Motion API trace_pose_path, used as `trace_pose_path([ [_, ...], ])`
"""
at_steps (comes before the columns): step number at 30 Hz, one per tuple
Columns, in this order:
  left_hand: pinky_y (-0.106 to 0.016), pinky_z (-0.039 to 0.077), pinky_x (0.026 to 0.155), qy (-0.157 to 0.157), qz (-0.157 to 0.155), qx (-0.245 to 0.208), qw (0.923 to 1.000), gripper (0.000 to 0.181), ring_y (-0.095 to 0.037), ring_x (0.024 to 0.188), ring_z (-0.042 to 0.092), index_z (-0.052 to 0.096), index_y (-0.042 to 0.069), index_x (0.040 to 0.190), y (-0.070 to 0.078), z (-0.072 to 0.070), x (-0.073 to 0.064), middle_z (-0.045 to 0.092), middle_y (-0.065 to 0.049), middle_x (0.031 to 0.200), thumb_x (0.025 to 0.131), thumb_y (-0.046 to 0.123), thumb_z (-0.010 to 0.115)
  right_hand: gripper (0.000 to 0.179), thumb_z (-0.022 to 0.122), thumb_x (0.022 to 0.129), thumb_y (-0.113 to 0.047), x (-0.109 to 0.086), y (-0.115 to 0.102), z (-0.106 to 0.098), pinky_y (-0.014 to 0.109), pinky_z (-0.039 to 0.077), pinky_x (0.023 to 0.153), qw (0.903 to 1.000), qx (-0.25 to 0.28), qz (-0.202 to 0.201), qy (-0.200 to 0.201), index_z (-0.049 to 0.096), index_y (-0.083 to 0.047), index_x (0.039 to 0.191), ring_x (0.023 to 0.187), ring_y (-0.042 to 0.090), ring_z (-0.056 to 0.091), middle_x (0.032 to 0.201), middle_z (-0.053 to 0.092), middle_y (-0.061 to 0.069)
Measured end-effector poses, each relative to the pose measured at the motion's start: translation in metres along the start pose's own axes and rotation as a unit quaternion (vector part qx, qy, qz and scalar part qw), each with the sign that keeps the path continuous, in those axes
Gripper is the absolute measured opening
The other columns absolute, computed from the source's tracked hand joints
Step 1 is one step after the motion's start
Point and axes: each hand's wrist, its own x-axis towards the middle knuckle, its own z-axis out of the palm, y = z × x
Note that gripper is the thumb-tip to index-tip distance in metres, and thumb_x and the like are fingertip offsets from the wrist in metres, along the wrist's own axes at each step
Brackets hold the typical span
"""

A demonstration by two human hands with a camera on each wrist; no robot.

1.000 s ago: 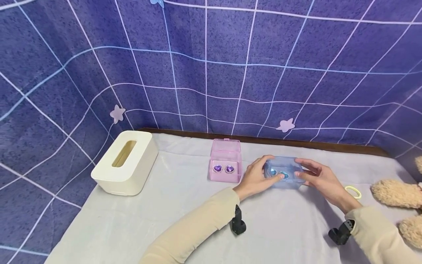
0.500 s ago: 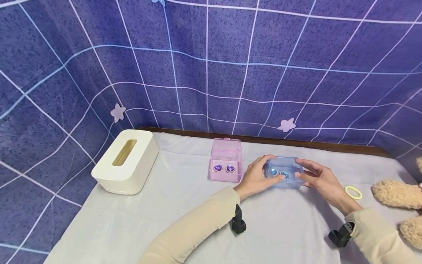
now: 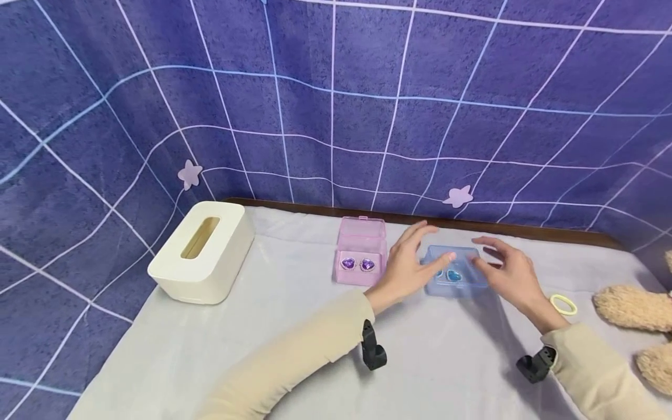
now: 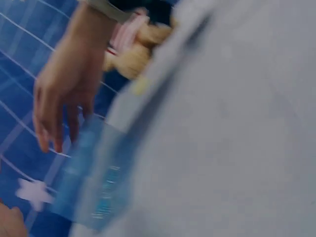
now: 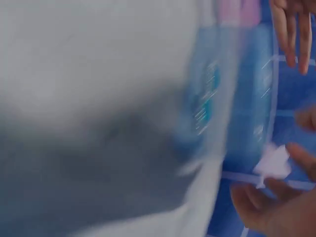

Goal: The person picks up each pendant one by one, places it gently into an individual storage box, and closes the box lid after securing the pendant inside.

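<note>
A translucent blue plastic box [image 3: 475, 283] stands on the pale cloth, with blue gem pieces [image 3: 454, 275] showing inside it. To its left, my left hand [image 3: 401, 268] has spread, relaxed fingers, its thumb overlapping the box in the head view. My right hand [image 3: 509, 274] is at the box's right side, fingers loosely bent and thumb near the edge; nothing is in its grasp. Both wrist views are blurred; the blue box [image 4: 76, 173] lies between the hands there. Beside my left hand is an open pink box [image 3: 362, 228] holding two purple gem pieces [image 3: 367, 265] with beaded rims.
A cream tissue box [image 3: 202, 256] stands at the left on the cloth. On the right lie a yellow ring-shaped band [image 3: 564, 304] and a plush toy [image 3: 627, 306]. A purple grid-patterned curtain [image 3: 294, 105] rises behind the table's brown back edge.
Both hands have let go of the blue box and their fingers have spread away from it. The box now sits between them; the view has tilted slightly.
</note>
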Motion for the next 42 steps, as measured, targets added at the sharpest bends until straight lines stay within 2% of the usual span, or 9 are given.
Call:
trace_pose_path([
  [3, -0.045, 0.034, 0.115, 0.010, 0.001, -0.002, 0.9999, 0.050, -0.020, 0.140, 0.039, 0.054, 0.020, 0.133, 0.011, -0.024, 0.002, 0.041, 0.000, 0.151, 0.088, 0.034, 0.071, 0.031, 0.066, 0.089, -0.010, 0.007, -0.022, 0.001, 0.027, 0.055, 0.084, 0.9975, -0.013, -0.032, 0.062, 0.065, -0.001, 0.118, 0.115, 0.042, 0.060, 0.129, 0.060, 0.024],
  [7, -0.052, 0.022, 0.119, 0.035, 0.003, 0.012, 0.9993, 0.050, -0.022, 0.146, 0.028, 0.053, 0.019, 0.133, 0.004, -0.057, 0.001, 0.041, -0.002, 0.151, 0.087, 0.025, 0.071, 0.029, 0.064, 0.091, -0.009, 0.024, -0.050, 0.010, 0.003, 0.048, 0.082, 0.9948, 0.052, -0.048, 0.074, 0.065, 0.001, 0.118, 0.104, 0.002, 0.065, 0.124, 0.064, 0.020],
  [10, -0.054, 0.020, 0.119, 0.045, -0.008, 0.028, 0.9986, 0.057, -0.024, 0.147, 0.024, 0.051, 0.017, 0.137, -0.012, -0.082, -0.005, 0.038, -0.005, 0.152, 0.085, 0.023, 0.073, 0.031, 0.061, 0.093, -0.009, 0.037, -0.071, 0.027, 0.001, 0.046, 0.081, 0.9919, 0.114, -0.028, 0.049, 0.062, 0.001, 0.122, 0.103, 0.002, 0.065, 0.124, 0.065, 0.019],
  [14, -0.056, 0.021, 0.118, 0.038, -0.045, 0.053, 0.9969, 0.072, -0.026, 0.148, 0.023, 0.043, 0.016, 0.144, -0.037, -0.110, -0.015, 0.032, -0.007, 0.156, 0.081, 0.025, 0.076, 0.033, 0.058, 0.094, -0.006, 0.049, -0.093, 0.056, 0.004, 0.048, 0.082, 0.9835, 0.180, 0.014, 0.016, 0.059, 0.002, 0.126, 0.115, 0.033, 0.062, 0.127, 0.063, 0.019],
  [17, -0.055, 0.024, 0.118, 0.016, -0.077, 0.055, 0.9954, 0.084, -0.029, 0.146, 0.026, 0.036, 0.017, 0.148, -0.056, -0.121, -0.022, 0.030, -0.008, 0.156, 0.077, 0.026, 0.080, 0.034, 0.056, 0.095, -0.004, 0.055, -0.099, 0.075, 0.009, 0.050, 0.085, 0.9759, 0.214, 0.044, 0.006, 0.057, 0.002, 0.128, 0.115, 0.030, 0.061, 0.128, 0.061, 0.020],
  [22, -0.049, 0.026, 0.119, -0.027, -0.148, -0.043, 0.9877, 0.097, -0.032, 0.145, 0.028, 0.025, 0.013, 0.152, -0.081, -0.125, -0.033, 0.027, -0.011, 0.158, 0.074, 0.020, 0.083, 0.039, 0.055, 0.095, -0.006, 0.060, -0.092, 0.101, 0.015, 0.053, 0.085, 0.9711, 0.214, 0.102, -0.025, 0.052, 0.001, 0.134, 0.115, 0.029, 0.060, 0.134, 0.056, 0.021],
  [24, -0.046, 0.024, 0.120, -0.034, -0.158, -0.095, 0.9823, 0.097, -0.033, 0.146, 0.026, 0.024, 0.009, 0.152, -0.089, -0.124, -0.035, 0.026, -0.014, 0.158, 0.075, 0.014, 0.082, 0.042, 0.052, 0.096, -0.005, 0.060, -0.086, 0.111, 0.017, 0.055, 0.082, 0.9601, 0.240, 0.136, -0.044, 0.049, 0.002, 0.136, 0.109, 0.028, 0.062, 0.133, 0.055, 0.025],
  [30, -0.038, 0.028, 0.119, -0.052, -0.132, -0.141, 0.9798, 0.083, -0.032, 0.142, 0.035, 0.032, -0.001, 0.147, -0.103, -0.121, -0.041, 0.039, -0.021, 0.150, 0.079, 0.007, 0.079, 0.044, 0.043, 0.098, -0.002, 0.056, -0.075, 0.133, 0.026, 0.057, 0.086, 0.9163, 0.332, 0.205, -0.089, 0.039, 0.009, 0.141, 0.093, 0.015, 0.064, 0.130, 0.052, 0.032],
  [42, -0.037, 0.035, 0.115, -0.070, -0.119, -0.207, 0.9685, 0.080, -0.034, 0.140, 0.039, 0.032, -0.002, 0.146, -0.109, -0.121, -0.040, 0.041, -0.024, 0.147, 0.079, -0.001, 0.076, 0.042, 0.043, 0.100, -0.004, 0.058, -0.070, 0.136, 0.023, 0.058, 0.083, 0.9000, 0.365, 0.213, -0.107, 0.039, 0.011, 0.139, 0.088, 0.006, 0.066, 0.135, 0.049, 0.032],
])
